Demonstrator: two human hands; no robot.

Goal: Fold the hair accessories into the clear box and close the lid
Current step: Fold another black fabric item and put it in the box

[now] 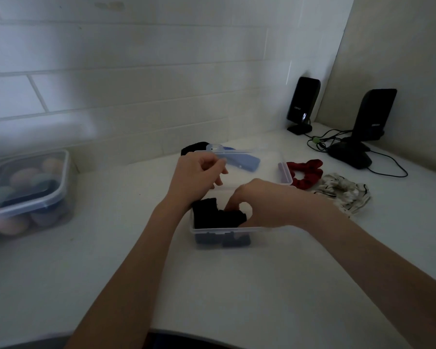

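Currently the right hand [258, 205] pinches black fabric [217, 215] down into the clear box [212, 234]; the left hand [199, 176], loosely curled, empty, hovers just behind. Next, the red scrunchie [305, 172] beyond needs folding.

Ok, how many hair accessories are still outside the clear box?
4 visible: red scrunchie and striped scrunchie right of the lid; blue piece and black piece behind it. More may be hidden.

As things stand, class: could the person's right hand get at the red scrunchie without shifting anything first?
Probably yes. The red scrunchie lies in the open on the counter just beyond the right hand, beside the box's open lid, with nothing on top of it. That hand would first have to let go of the black fabric it is pressing into the clear box.
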